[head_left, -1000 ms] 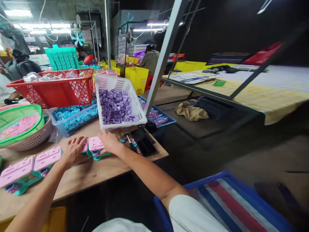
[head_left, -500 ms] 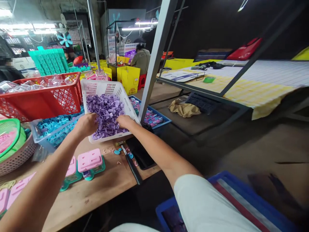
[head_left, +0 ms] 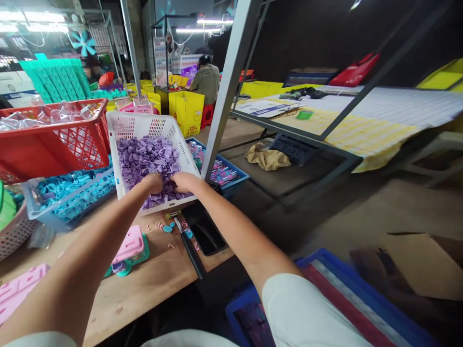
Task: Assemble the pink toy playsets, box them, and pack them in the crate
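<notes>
Both hands are reaching into a white plastic basket with holes in its walls (head_left: 143, 126). The basket is sitting at the back of the brown wooden worktop (head_left: 152, 284) and is tipping toward the person. It is holding a big heap of small purple plastic pieces (head_left: 142, 155).

The left hand (head_left: 153, 182) is pressing down on the near part of the heap, with its fingers bending into the pieces. The right hand (head_left: 183, 182) is lying just beside it, also on the purple pieces, near the low front rim of the basket. The two hands are almost touching. The fingertips are hiding in the heap, so I cannot tell if either hand is gripping any pieces.

A red plastic basket full of clear bits (head_left: 54, 147) is standing to the left of the white one. Below it, a pale blue tray of light blue parts (head_left: 72, 195) is resting on the worktop. Nearer the person, a pink and green plastic toy part (head_left: 129, 246) is lying flat. A flat black tray (head_left: 204, 231) and a thin tool with a dark handle (head_left: 190, 251) are lying near the worktop's right edge. A grey metal post (head_left: 227, 86) is leaning up behind the basket.
</notes>
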`<state>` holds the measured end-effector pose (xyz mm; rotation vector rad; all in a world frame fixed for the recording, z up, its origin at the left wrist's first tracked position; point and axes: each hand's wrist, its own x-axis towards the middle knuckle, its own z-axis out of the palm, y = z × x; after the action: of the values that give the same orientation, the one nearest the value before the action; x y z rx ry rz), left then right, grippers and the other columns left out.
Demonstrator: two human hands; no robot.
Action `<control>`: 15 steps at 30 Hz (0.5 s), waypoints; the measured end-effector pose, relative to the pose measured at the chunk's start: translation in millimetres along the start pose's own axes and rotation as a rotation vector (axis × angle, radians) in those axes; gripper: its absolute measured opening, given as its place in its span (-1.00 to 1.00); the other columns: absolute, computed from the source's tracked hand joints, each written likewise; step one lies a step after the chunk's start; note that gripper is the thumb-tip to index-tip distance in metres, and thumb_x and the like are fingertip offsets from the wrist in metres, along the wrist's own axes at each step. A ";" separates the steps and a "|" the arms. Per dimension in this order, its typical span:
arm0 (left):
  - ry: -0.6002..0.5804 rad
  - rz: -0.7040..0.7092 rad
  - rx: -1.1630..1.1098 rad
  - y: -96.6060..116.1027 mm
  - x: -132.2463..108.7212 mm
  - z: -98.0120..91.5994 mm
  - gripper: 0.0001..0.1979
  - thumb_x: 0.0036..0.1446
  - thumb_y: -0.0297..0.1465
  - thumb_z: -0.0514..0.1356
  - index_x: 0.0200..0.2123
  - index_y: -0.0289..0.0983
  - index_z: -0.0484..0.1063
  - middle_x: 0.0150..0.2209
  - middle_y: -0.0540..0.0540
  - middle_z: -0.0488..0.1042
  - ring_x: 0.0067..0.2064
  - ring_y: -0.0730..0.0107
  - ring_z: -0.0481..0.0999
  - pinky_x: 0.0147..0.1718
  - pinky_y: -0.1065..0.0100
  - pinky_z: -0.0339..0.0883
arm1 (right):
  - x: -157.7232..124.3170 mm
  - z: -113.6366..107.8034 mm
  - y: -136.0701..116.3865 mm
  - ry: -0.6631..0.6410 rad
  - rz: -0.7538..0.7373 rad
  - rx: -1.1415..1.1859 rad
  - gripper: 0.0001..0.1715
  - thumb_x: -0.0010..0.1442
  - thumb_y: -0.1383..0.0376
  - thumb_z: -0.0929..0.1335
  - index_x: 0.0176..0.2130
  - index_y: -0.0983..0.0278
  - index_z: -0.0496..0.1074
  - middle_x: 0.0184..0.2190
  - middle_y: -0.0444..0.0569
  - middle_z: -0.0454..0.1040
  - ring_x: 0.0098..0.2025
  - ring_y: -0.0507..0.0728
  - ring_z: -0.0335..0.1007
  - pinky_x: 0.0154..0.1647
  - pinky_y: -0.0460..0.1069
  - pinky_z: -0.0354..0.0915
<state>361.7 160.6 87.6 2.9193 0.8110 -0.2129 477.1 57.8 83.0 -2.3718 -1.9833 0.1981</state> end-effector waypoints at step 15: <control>0.012 0.042 0.158 -6.6 -3.3 13.3 -0.62 0.11 -0.38 0.21 0.01 -0.33 0.54 0.07 -0.45 0.48 0.07 -0.13 0.54 0.02 0.05 0.43 | 1.9 19.9 9.9 0.049 -0.162 0.027 -0.37 0.20 0.35 0.39 0.25 0.25 0.34 0.12 0.14 0.46 0.12 0.23 0.44 0.11 0.02 0.30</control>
<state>354.0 162.7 74.6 3.0842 0.7667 -0.2670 484.5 56.9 62.0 -2.1641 -2.1225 0.1574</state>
